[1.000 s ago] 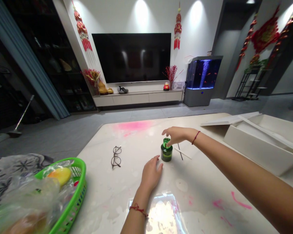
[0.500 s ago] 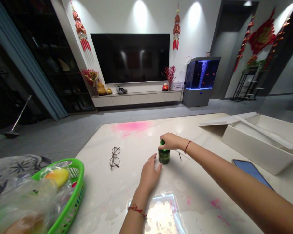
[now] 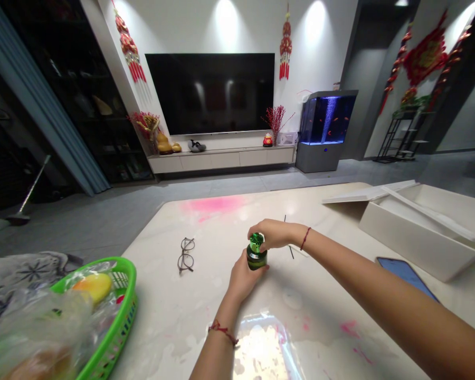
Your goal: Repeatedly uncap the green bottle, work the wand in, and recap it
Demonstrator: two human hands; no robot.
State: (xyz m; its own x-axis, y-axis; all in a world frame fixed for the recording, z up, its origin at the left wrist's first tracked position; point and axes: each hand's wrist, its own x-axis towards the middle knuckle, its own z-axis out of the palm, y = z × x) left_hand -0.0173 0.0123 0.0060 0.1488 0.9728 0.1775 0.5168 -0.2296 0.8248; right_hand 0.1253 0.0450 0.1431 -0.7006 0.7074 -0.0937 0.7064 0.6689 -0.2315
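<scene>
A small green glass bottle [image 3: 256, 259] with a shiny green top [image 3: 256, 240] stands upright on the white marbled table [image 3: 301, 327]. My left hand [image 3: 243, 277] is wrapped round the lower part of the bottle from the left and near side. From the right, my right hand [image 3: 272, 234] grips the green top, its fingers curled over and behind it. Just right of the bottle lie thin dark sticks [image 3: 291, 252], partly hidden behind my right hand and forearm.
Eyeglasses [image 3: 186, 255] lie left of the hands. A green basket [image 3: 129, 295] with bagged items stands at the left edge. On the right are a phone [image 3: 407, 277] and an open white box [image 3: 411, 237] with its lid [image 3: 364, 194] leaning beside it.
The bottle has shifted slightly left, toward my left hand. My left hand, open beside it before, has closed round its body. My right hand has moved left with the top.
</scene>
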